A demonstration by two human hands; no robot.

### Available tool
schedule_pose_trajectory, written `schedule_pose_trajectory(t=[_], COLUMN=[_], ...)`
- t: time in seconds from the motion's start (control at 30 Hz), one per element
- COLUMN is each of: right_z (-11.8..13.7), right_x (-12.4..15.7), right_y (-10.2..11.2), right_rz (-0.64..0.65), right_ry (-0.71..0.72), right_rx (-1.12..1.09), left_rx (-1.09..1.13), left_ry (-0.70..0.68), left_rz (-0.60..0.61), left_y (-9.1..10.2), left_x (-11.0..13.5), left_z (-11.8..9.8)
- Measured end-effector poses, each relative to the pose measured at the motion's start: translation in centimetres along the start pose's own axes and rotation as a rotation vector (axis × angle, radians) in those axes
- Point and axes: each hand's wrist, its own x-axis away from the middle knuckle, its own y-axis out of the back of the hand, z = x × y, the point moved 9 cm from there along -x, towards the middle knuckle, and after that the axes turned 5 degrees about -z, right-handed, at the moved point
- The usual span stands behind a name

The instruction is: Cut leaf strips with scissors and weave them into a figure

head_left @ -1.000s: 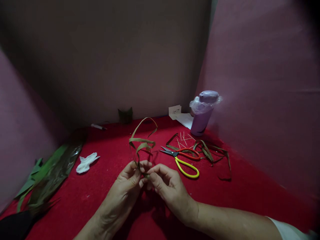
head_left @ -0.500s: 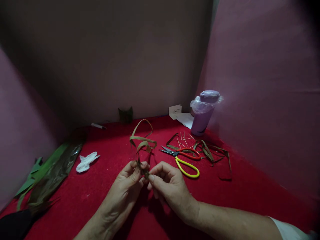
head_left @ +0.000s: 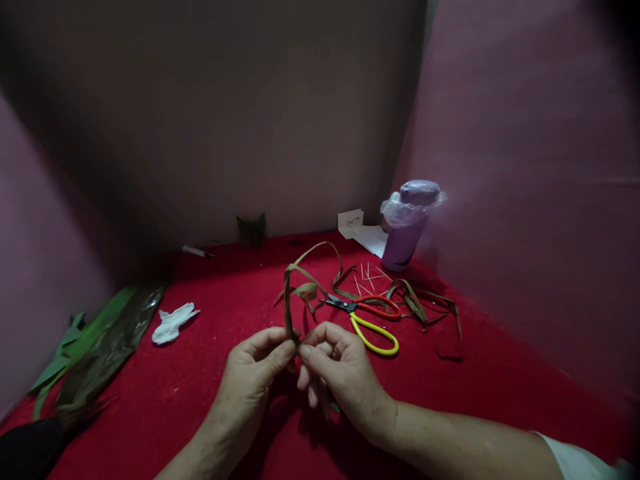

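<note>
Between my two hands is a long, dried brown-green leaf strip (head_left: 287, 300), rising from the fingertips and curling over the table. My left hand (head_left: 257, 370) pinches its lower end between thumb and index finger. From the other side, my right hand (head_left: 340, 373) pinches at the same spot, thumb against index, the other fingers curled below. A small bit of green shows under the right hand; what it belongs to is hidden. Just beyond the right hand lie scissors (head_left: 355, 308) with one red and one yellow handle, blades slightly apart.
Toothpicks (head_left: 369, 279) and loose leaf strips (head_left: 413, 303) lie right of the scissors. Behind stand a purple tumbler (head_left: 405, 240) and white papers (head_left: 370, 239). Left are a crumpled tissue (head_left: 174, 323), leaves (head_left: 107, 340) and a white pen-like tube (head_left: 197, 251). A folded leaf piece (head_left: 251, 230) stands at the back.
The leaf strip's loops have swung right and now reach the scissor tips, with its lower part more upright. Both hands have shifted slightly, and their fingertips have come closer together.
</note>
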Motion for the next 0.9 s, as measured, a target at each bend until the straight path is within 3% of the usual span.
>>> schedule_pose_trajectory(t=[0.47,0.9], right_z=[-0.3,-0.6], right_x=[-0.1,-0.1], right_y=[-0.8,-0.3], right_rz=[0.094,0.043], right_ry=[0.014,0.108], right_rx=[-0.078,0.146], left_rx=[0.157,0.213], left_ry=[0.098,0.117], left_rz=[0.005,0.028], left_y=[-0.9,-0.9], left_x=[0.2,0.0], left_z=[0.2,1.0])
